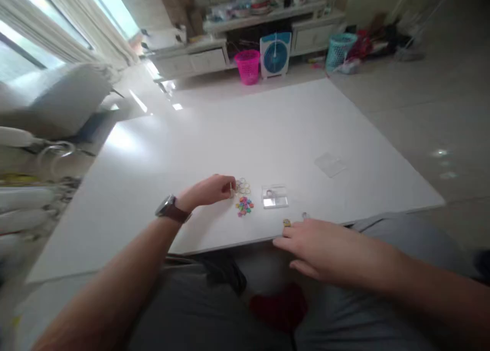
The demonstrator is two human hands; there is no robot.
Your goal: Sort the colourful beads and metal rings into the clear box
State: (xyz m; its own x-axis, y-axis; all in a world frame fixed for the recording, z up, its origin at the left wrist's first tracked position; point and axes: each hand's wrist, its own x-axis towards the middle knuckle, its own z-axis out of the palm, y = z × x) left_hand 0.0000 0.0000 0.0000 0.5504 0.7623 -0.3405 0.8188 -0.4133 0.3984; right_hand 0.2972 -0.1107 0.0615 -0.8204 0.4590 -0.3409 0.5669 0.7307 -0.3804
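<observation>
My left hand (212, 190), with a dark watch on the wrist, is closed in a pinch at the left side of a small pile of thin rings (243, 186). A ring (231, 192) shows at its fingertips. Just below the pile lie several colourful flower-like beads (244, 206). Right of these is a clear plastic box (274, 202) with a small ring-like piece inside. My right hand (310, 241) rests at the table's front edge, fingers loosely stretched. Close to its fingertips sit a small yellow piece (287, 222) and a small clear ring-like piece (305, 215).
A flat clear plastic piece (330, 165) lies farther right on the white table (214, 136). Beyond the table stand a pink basket (248, 68), a blue box fan (275, 56) and a teal basket (340, 51). A red thing (281, 305) is below the front edge.
</observation>
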